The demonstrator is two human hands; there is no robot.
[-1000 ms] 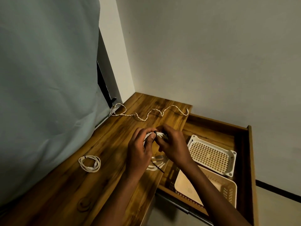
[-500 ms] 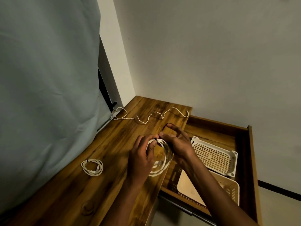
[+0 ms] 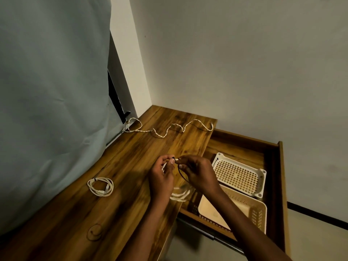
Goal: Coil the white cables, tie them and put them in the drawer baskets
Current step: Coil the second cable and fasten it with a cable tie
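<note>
A pale curtain point(image 3: 52, 91) is hung along the left side, its lower edge draped onto the wooden table point(image 3: 131, 153). Near the curtain, on the left part of the table, a coiled white cable point(image 3: 100, 186) is laid flat, bound at its top by a small dark tie. Farther back, an uncoiled twisted white cable point(image 3: 165, 129) is stretched in loose waves across the table from the curtain edge to the table's right rim. Over the table's front right edge, a third white cable point(image 3: 178, 194) is held in loops between both hands; its lower loops are blurred and are seen hanging beneath the wrists. The left hand point(image 3: 162, 178) is curled round the top of this bundle, with the thumb pressed against it. The right hand point(image 3: 199, 172) is set close against the left, its fingertips pinched on a thin black tie point(image 3: 181, 173) at the top of the bundle, the loose end of which is seen curving down between the hands. To the right, an open wooden drawer point(image 3: 280, 185) is pulled out beside the table, and two perforated cream baskets are seated in it: the far basket point(image 3: 239, 175) is tilted, and the near basket point(image 3: 252, 213) is touched by it.
</note>
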